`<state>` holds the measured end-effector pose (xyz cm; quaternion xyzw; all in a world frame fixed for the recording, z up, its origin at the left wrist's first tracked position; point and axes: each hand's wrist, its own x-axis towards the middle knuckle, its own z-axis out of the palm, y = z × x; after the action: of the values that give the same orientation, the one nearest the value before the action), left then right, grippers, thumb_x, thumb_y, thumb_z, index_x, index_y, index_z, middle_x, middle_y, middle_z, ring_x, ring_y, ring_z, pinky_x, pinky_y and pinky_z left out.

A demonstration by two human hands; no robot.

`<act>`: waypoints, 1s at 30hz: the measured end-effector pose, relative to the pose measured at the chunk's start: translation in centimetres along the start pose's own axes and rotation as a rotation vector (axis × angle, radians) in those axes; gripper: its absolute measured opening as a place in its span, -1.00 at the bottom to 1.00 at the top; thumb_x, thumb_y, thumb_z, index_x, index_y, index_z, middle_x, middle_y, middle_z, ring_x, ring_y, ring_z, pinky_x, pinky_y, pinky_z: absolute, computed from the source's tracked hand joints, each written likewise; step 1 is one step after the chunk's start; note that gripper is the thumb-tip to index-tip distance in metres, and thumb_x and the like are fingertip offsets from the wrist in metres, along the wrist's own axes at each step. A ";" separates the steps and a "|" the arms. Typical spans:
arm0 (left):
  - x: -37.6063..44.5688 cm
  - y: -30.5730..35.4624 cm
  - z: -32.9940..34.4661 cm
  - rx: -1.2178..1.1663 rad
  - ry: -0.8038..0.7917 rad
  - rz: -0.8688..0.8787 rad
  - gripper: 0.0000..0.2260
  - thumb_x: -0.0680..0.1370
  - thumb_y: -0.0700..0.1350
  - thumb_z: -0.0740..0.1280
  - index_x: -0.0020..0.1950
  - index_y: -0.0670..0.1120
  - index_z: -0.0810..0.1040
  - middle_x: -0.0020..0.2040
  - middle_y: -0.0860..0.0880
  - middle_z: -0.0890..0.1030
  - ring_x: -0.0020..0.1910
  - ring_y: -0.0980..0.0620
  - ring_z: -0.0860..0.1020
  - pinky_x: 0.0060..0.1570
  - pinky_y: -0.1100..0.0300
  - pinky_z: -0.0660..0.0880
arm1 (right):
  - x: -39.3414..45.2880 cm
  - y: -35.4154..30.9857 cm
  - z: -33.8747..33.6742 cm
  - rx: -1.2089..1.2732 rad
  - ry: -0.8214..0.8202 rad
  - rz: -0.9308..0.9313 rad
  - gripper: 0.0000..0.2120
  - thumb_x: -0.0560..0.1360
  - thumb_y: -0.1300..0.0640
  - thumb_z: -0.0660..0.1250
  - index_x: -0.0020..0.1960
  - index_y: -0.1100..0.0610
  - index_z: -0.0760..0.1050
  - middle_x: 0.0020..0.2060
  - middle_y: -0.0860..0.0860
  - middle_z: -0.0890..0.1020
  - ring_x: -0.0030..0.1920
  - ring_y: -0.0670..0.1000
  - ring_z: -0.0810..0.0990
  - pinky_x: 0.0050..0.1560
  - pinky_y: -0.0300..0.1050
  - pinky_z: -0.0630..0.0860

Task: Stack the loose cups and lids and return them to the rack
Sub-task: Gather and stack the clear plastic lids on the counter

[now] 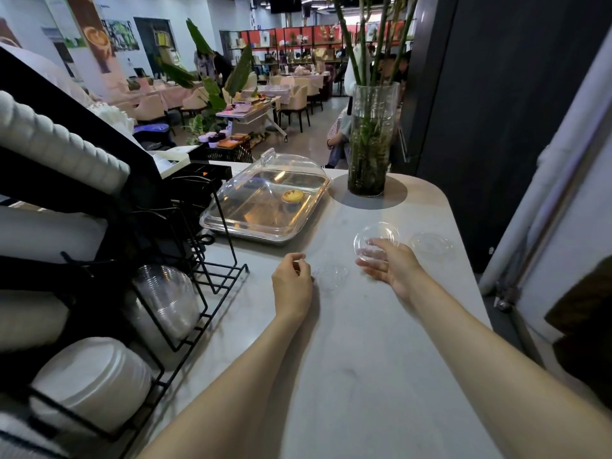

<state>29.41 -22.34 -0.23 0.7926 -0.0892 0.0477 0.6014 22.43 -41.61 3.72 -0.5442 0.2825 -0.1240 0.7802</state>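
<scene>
Three clear plastic lids are on or over the pale counter [347, 342]. My right hand [390, 265] holds one clear lid [374, 238] by its near edge, tilted up off the counter. A second lid [329, 273] lies flat between my hands, just right of my left hand [293, 281], whose fingers are curled with nothing visible in them. A third lid [432, 245] lies flat to the right of my right hand. The black wire rack [212, 286] on the left holds stacks of clear lids [165, 299], white lids [96, 379] and white cups [56, 140].
A clear domed pastry cover [268, 197] with an egg tart [293, 196] under it sits at the back of the counter. A tall glass vase [372, 140] with green stems stands at the back right. The counter edge curves away on the right.
</scene>
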 end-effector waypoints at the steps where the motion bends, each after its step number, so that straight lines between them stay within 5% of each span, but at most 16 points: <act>1: 0.0 0.0 -0.1 0.003 -0.003 0.005 -0.78 0.66 -0.18 0.21 0.18 -0.12 0.63 -0.17 -0.04 0.65 -0.39 0.30 0.59 -0.30 0.43 0.48 | -0.3 0.1 -0.1 -0.048 0.006 -0.002 -0.80 0.55 0.12 0.34 0.14 0.17 0.53 0.00 0.20 0.73 -0.21 0.12 0.73 -0.37 -0.18 0.54; 5: 0.1 -0.2 -0.1 -0.013 -0.040 0.007 -0.78 0.67 -0.19 0.21 0.20 -0.13 0.63 -0.22 0.05 0.65 -0.38 0.29 0.61 -0.18 0.16 0.60 | -0.5 0.6 -0.6 -0.232 -0.059 -0.023 -0.89 0.51 0.12 0.44 -0.06 0.12 0.53 -0.18 0.11 0.65 -0.44 -0.02 0.57 -0.51 -0.21 0.28; 12: -0.2 -0.3 -0.3 -0.029 -0.126 0.073 -0.80 0.67 -0.19 0.27 0.21 -0.08 0.64 -0.16 0.05 0.69 -0.35 0.27 0.60 -0.18 0.03 0.61 | -0.9 0.9 -0.8 -0.525 -0.176 -0.147 -0.79 0.40 0.10 0.58 -0.16 0.11 0.55 -0.36 0.06 0.61 -0.56 -0.10 0.34 -0.57 -0.31 0.21; 23: -0.4 0.1 -0.6 -0.131 -0.164 0.073 -0.86 0.69 -0.14 0.30 0.17 -0.06 0.64 -0.10 -0.03 0.72 -0.23 0.14 0.70 -0.21 0.10 0.64 | -0.7 1.9 1.1 -0.853 -0.121 -0.322 -0.55 0.40 0.00 0.57 0.23 -0.01 0.52 -0.24 0.07 0.56 -0.42 -0.04 0.52 -0.53 -0.29 0.39; 30: -0.5 0.0 -0.8 -0.051 -0.176 0.126 -0.77 0.62 -0.12 0.42 0.27 -0.07 0.63 -0.17 0.05 0.71 -0.09 0.06 0.72 0.00 0.28 0.59 | -0.7 2.3 1.4 -0.965 -0.095 -0.395 -0.49 0.43 -0.06 0.53 0.33 0.05 0.55 -0.13 0.11 0.59 -0.19 0.02 0.56 -0.13 -0.15 0.48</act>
<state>28.92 -21.54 -0.08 0.7709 -0.1925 0.0133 0.6070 22.44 -39.29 2.18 -0.8897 0.1639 -0.0998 0.4143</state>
